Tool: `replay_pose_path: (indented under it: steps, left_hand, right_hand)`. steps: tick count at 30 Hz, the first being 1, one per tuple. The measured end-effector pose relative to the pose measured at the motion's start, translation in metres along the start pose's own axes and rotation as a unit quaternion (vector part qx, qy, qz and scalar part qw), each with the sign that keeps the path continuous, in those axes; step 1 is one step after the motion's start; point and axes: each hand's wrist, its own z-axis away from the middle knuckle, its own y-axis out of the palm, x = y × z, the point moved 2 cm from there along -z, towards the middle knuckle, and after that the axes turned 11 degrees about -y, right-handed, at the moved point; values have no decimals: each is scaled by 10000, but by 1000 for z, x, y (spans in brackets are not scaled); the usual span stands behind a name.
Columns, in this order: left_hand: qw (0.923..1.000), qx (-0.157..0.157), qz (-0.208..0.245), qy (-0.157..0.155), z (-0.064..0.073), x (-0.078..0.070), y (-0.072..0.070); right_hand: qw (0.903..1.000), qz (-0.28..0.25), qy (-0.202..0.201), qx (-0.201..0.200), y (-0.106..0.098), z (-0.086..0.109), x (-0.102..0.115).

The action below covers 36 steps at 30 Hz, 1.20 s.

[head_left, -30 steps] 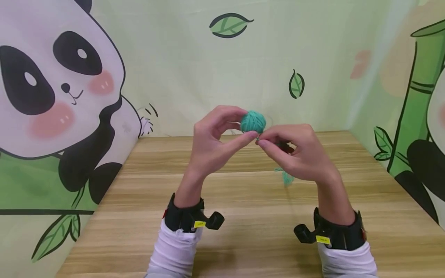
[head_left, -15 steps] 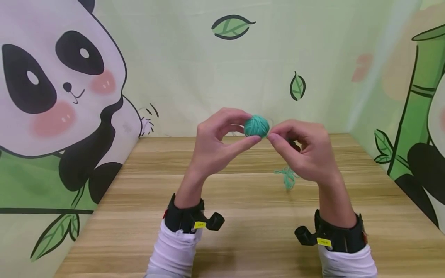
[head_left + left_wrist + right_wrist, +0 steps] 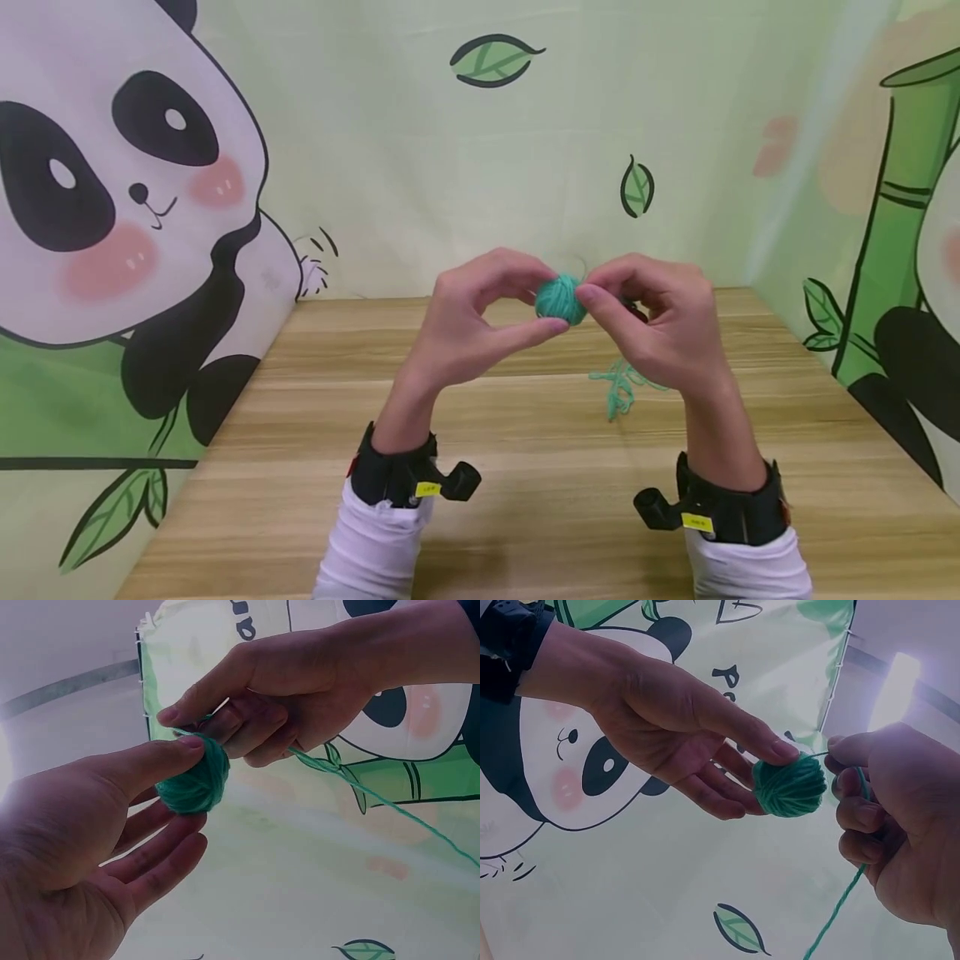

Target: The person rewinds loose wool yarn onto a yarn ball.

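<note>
A small ball of teal yarn (image 3: 558,302) is held above the table between the thumb and fingers of my left hand (image 3: 472,321). Close at its right side, my right hand (image 3: 663,325) pinches the yarn strand with thumb and forefinger. In the right wrist view a short length of strand runs from the top of the ball to those fingertips. From there the strand (image 3: 838,907) passes through the curled lower fingers and hangs down below the hand. The left wrist view shows the same trailing strand (image 3: 405,811) leaving the right hand. Loose teal yarn (image 3: 619,390) lies tangled on the table.
The wood-grain table (image 3: 525,467) reaches back to a pale green fabric backdrop (image 3: 390,150) printed with pandas, bamboo and leaves. Each wrist wears a black camera band, one on the left (image 3: 393,475) and one on the right (image 3: 731,504).
My left hand and the ball have shifted right and a little lower. The right hand has moved right and stays close to the ball. More loose yarn shows on the table.
</note>
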Motion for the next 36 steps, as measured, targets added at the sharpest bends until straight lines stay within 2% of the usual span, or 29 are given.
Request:
replay_pose_path:
  steps: [9, 17, 20, 25, 36]
  left_hand:
    - [9977, 480, 468, 135, -1, 1, 2]
    - [9892, 1017, 1028, 226, 1, -3, 6]
    - [9865, 1126, 1166, 240, 1, -3, 7]
    - [9852, 1139, 1259, 235, 2, -2, 7]
    - [9862, 910, 1368, 196, 3, 5, 8]
  right_hand:
    - [10000, -29, 40, -68, -4, 1, -1]
    - [9999, -35, -4, -102, -4, 0, -2]
    - [10000, -43, -32, -40, -4, 1, -4]
    - [9997, -194, 8, 140, -3, 3, -7]
    - [9987, -60, 292, 409, -1, 6, -11]
